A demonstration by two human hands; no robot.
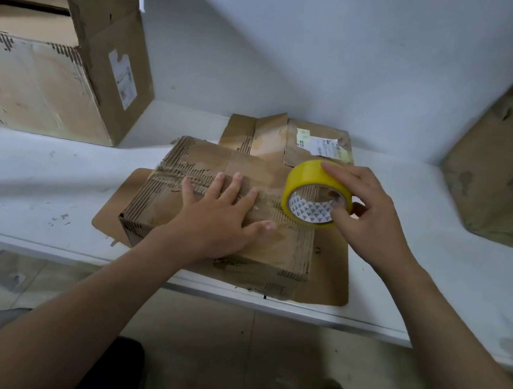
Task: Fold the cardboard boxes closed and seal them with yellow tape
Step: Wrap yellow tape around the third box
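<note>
A small worn cardboard box (186, 164) lies closed at the table's front middle, its top layer torn to bare corrugation. My left hand (219, 212) presses flat on the box top with straight fingers. My right hand (369, 211) grips a roll of yellow tape (309, 175) held on edge over the box's right end, thumb inside the core and fingers over the outer rim. Whether a tape strip touches the box cannot be told.
A flattened cardboard sheet (333, 272) lies under the box. Another flattened box with a label (319, 143) lies behind it. A large open box (49, 80) stands at the back left; a crumpled box (511, 172) leans at the right. The white table's front edge (297, 313) is close.
</note>
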